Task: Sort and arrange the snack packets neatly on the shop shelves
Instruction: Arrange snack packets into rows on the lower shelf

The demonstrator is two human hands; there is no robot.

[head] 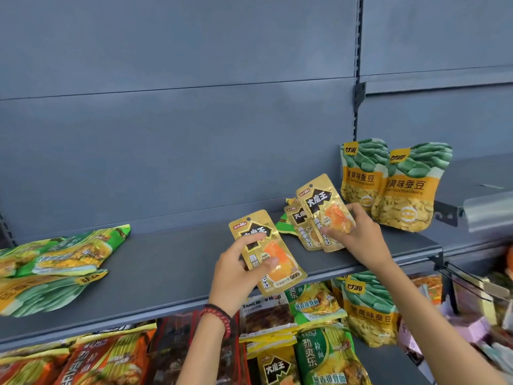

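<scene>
Head view: left hand [236,276] grips a tilted gold packet [280,270], just left of propped gold packets [319,201] the right hand [361,234] pinches.

- gold packet [273,254]: tilted, pinched in left hand [236,276] over the shelf [166,262] edge.
- gold pair [316,218]: overlapping, tilted, gripped by right hand [361,234].
- bean pouches [410,190]: two, upright, touching, at the shelf's right end.
- green packets [61,259]: flat heap, left.

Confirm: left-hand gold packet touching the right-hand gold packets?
Apart. Head view shows bare shelf between the gold packet in the left hand and the gold packets in the right hand.
</scene>
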